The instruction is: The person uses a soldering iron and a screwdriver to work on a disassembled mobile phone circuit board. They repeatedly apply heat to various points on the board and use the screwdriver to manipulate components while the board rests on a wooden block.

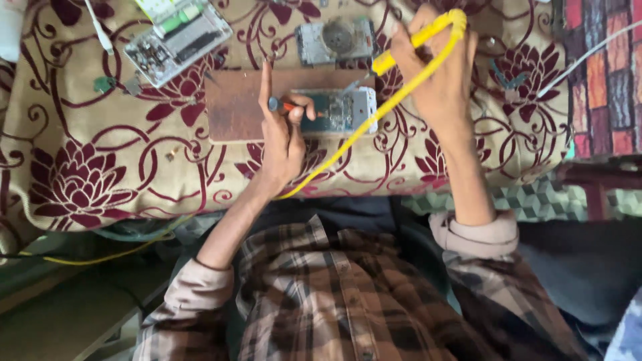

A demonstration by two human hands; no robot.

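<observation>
- Plaid brown-and-cream shirt [348, 301] fills the bottom of the view, sleeves rolled to the forearms
- Up from there, a thin yellow cable [348, 150] runs from the lower left across the floral cloth and loops up over the right hand
- Left hand [284, 137] sits at the near edge of the board, index finger pointing straight up, thumb and other fingers pinched tight on a small orange-handled tool [287, 105] laid across the opened device
- That opened phone-like device with a dark green circuit board and white end [338, 110] lies flat on a brown rectangular wooden board [234, 110], just right of the left hand
- Right hand [438, 80] is closed round a yellow-handled soldering iron [401, 57], tip aimed down-left at the top edge of the device
- Cream cloth with maroon flower pattern [100, 167] covers the whole work surface
- Farther back, a grey opened device with a round part [336, 39] lies above the board
- Far left, another opened device with a green strip [177, 40] rests tilted
</observation>
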